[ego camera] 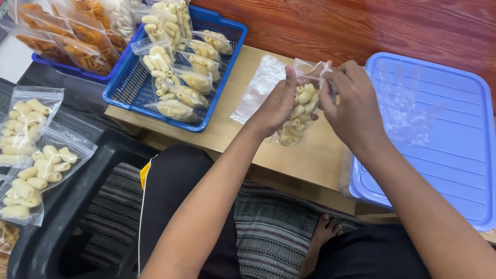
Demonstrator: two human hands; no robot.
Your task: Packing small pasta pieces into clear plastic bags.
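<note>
My left hand (275, 106) and my right hand (353, 105) both hold a small clear bag of pale tube-shaped snacks (299, 111) above a low wooden table (315, 157). The left hand grips the bag's side. The right hand pinches its top edge. An empty clear bag (258, 88) lies flat on the table just left of my hands.
A blue basket (132, 84) with several filled snack bags stands at the left. A blue plastic lid (450, 139) with a clear glove on it lies at the right. More snack bags (28, 153) rest on a black crate (73, 200). My legs lie beneath the table.
</note>
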